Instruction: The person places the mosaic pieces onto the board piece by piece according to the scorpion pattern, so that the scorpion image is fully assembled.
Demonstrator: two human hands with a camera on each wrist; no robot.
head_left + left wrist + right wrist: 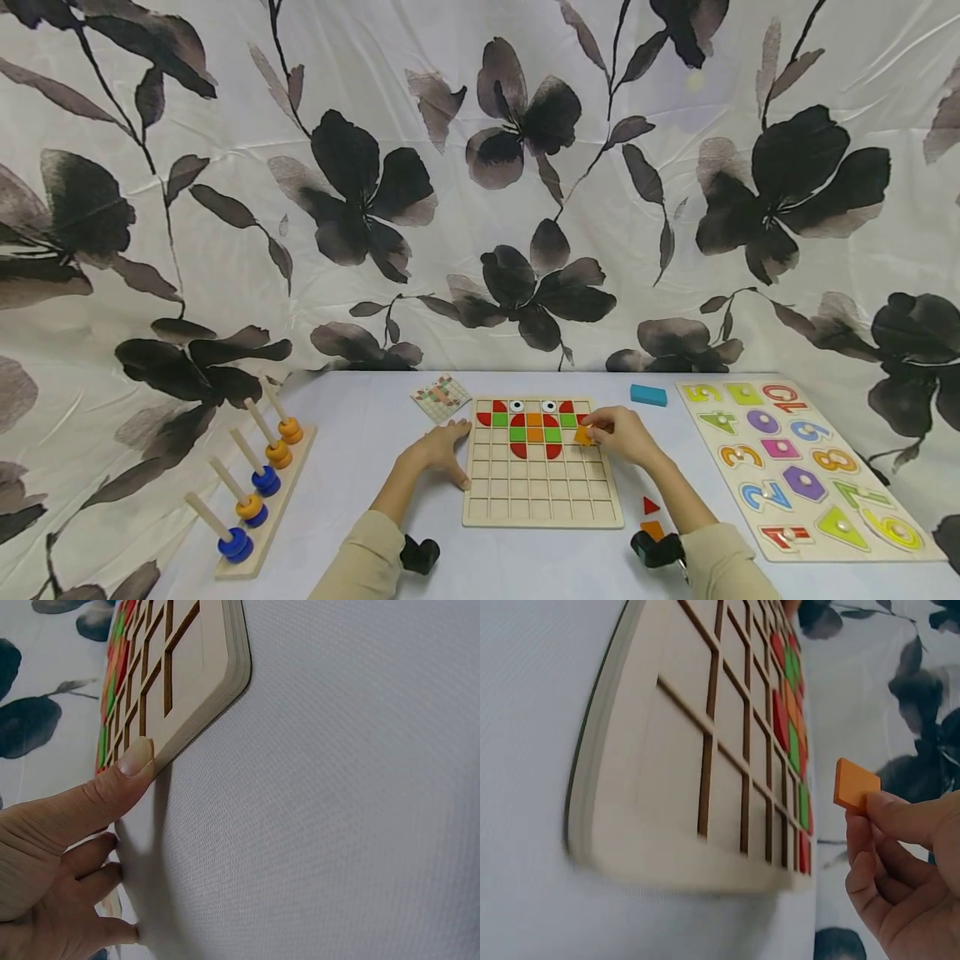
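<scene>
A wooden grid board lies on the table, its upper rows partly filled with red, green and orange pieces and two eye pieces. My left hand rests along the board's left edge with fingers spread. In the left wrist view the thumb presses on the edge of the frame. Over the right side of the grid my right hand pinches an orange square tile between thumb and fingers. That tile is held apart from the board in the right wrist view.
A red triangle and an orange piece lie near my right wrist. A pattern card and blue block lie farther back. The peg stand with rings is left, the number puzzle board right.
</scene>
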